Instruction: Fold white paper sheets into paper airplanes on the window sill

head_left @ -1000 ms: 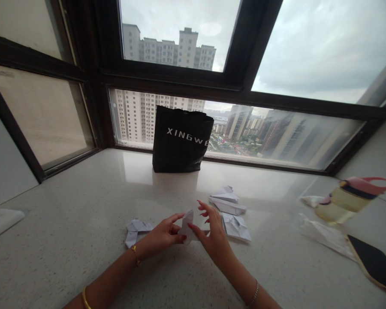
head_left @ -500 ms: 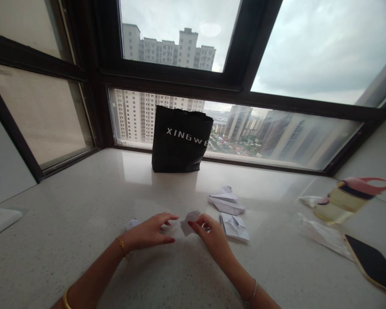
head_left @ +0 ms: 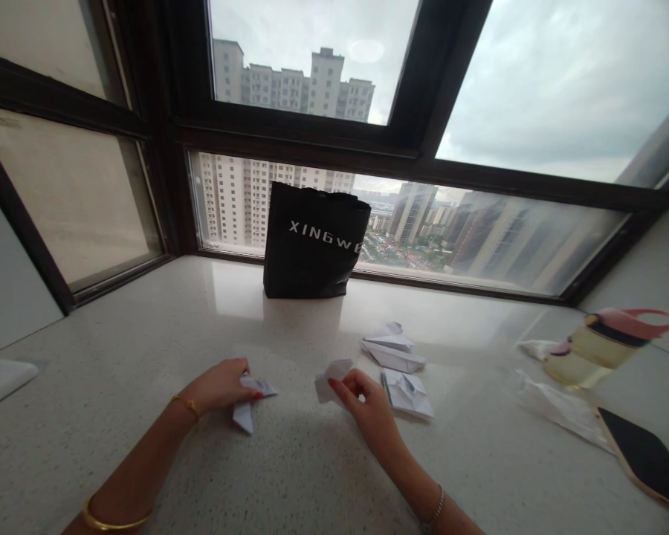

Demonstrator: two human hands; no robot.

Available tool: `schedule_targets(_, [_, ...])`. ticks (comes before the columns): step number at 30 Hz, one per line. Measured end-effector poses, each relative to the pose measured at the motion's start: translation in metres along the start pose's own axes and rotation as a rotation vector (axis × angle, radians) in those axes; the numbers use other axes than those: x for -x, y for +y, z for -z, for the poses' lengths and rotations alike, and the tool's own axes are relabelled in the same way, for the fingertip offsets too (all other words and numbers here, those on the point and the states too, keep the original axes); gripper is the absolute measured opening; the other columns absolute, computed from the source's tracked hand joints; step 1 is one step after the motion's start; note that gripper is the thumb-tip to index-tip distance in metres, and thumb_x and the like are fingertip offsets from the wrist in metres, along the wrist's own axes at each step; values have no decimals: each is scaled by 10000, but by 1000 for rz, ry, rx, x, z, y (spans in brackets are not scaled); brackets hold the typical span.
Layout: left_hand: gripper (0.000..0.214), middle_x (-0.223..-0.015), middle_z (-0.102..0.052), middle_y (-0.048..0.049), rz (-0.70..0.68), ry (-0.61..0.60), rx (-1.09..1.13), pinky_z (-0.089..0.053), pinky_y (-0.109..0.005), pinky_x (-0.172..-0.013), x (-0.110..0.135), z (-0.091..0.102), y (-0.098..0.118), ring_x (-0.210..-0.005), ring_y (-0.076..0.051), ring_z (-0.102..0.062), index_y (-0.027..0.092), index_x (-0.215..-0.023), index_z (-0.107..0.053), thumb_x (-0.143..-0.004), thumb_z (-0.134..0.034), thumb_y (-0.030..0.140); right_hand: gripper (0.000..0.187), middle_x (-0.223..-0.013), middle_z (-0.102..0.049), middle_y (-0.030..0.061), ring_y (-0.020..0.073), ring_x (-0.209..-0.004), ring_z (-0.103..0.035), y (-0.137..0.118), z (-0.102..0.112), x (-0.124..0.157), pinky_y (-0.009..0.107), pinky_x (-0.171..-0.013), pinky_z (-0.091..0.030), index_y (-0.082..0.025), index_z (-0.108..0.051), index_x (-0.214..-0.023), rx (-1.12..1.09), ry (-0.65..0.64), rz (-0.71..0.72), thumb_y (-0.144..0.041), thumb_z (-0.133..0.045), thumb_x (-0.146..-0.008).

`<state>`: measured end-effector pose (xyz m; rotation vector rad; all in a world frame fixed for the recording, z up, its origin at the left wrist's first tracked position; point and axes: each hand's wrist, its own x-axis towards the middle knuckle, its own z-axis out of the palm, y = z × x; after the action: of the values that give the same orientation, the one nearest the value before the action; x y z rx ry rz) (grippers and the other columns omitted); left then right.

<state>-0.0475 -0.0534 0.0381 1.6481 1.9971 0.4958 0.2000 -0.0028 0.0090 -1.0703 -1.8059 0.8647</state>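
My left hand [head_left: 218, 385] is closed on a crumpled white folded paper piece [head_left: 250, 402] lying on the speckled counter [head_left: 145, 357]. My right hand [head_left: 362, 405] pinches a small white folded paper [head_left: 330, 373] just above the counter, a hand's width to the right of the left one. Two more folded white paper models lie beside my right hand: a nearer paper model [head_left: 408, 391] touching distance away, and a farther paper model [head_left: 391, 346] behind it.
A black bag [head_left: 312, 241] lettered XINGWE stands at the window. At right are a yellow drinking bottle with a pink lid [head_left: 607, 345], crumpled wrappers [head_left: 557, 405] and a dark phone [head_left: 644, 457]. A white object [head_left: 0, 379] lies at the far left edge.
My hands have come apart. The left hand let go of the shared folded paper, moved left and closed on the crumpled piece; the right hand keeps the small folded paper, lowered slightly.
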Motion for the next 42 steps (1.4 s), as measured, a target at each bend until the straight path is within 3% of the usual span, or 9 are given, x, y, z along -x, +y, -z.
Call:
schedule_targets(3, [350, -723, -594, -39, -74, 6, 140, -371, -263, -557, -5, -14, 19, -634, -194, -549, 156, -725, -554, -611, -566, 487, 364, -492, -389, -52, 103, -483, -363, -6, 0, 2, 226, -470, -284, -192, -436, -563, -101, -2, -11, -506, -540, -715])
schedule_targets(6, [356, -638, -569, -2, -143, -133, 436, -368, -235, -497, -7, -35, 35, -521, -135, -516, 141, -817, -544, -689, -514, 472, 337, -506, -423, -48, 100, -487, -372, -7, -3, 6, 222, -471, -293, -190, -448, -586, -157, -23, 4, -481, -555, -718])
schedule_targets(9, [287, -655, -588, 0, -235, -277, 687, -381, -218, -534, -5, -54, 44, -601, -130, -551, 133, -884, -541, -684, -568, 337, 299, -539, -484, -28, 106, -495, -401, -6, -6, 8, 223, -472, -300, -183, -488, -625, -128, -93, -2, -456, -555, -725])
schedule_targets(12, [263, -735, -620, -24, -269, -346, 855, -407, -234, -623, -3, -63, 47, -704, -139, -570, 126, -861, -556, -636, -633, 239, 284, -562, -527, -7, 122, -517, -442, -6, -6, 7, 231, -487, -313, -179, -515, -633, -24, -105, -8, -444, -543, -731])
schedule_targets(16, [281, -772, -644, -46, -214, -382, 991, -415, -298, -744, -3, -65, 46, -794, -177, -586, 119, -836, -576, -590, -681, 205, 294, -559, -520, -1, 138, -545, -461, -5, -4, 6, 239, -510, -323, -186, -519, -602, 149, -22, 34, -446, -528, -739])
schedule_targets(19, [306, -738, -652, -39, -157, -373, 1010, -417, -308, -743, -4, -65, 46, -754, -173, -593, 117, -850, -587, -570, -688, 188, 287, -575, -515, 3, 145, -570, -472, -5, -3, 6, 241, -533, -347, -192, -527, -587, 227, 14, 68, -435, -533, -739])
schedule_targets(28, [366, -759, -660, -27, -55, -358, 1105, -437, -324, -773, -1, -62, 51, -750, -171, -606, 131, -893, -610, -548, -685, 232, 288, -600, -500, 6, 154, -599, -486, -4, -2, 6, 257, -570, -378, -188, -559, -605, 240, -17, 93, -426, -529, -763])
schedule_targets(36, [353, -673, -643, -16, -43, -362, 1122, -459, -338, -763, 5, -59, 55, -651, -145, -618, 129, -772, -578, -632, -675, 438, 263, -604, -507, 10, 163, -615, -491, -3, -3, 7, 259, -561, -369, -200, -557, -621, 248, -29, 109, -421, -533, -763])
schedule_targets(42, [362, -813, -673, -62, -64, -450, 1250, -440, -364, -829, 4, -61, 52, -767, -183, -641, 132, -843, -570, -652, -680, 418, 241, -656, -535, 17, 168, -654, -502, -5, -4, 9, 270, -603, -376, -201, -495, -685, 219, 41, 161, -417, -500, -790])
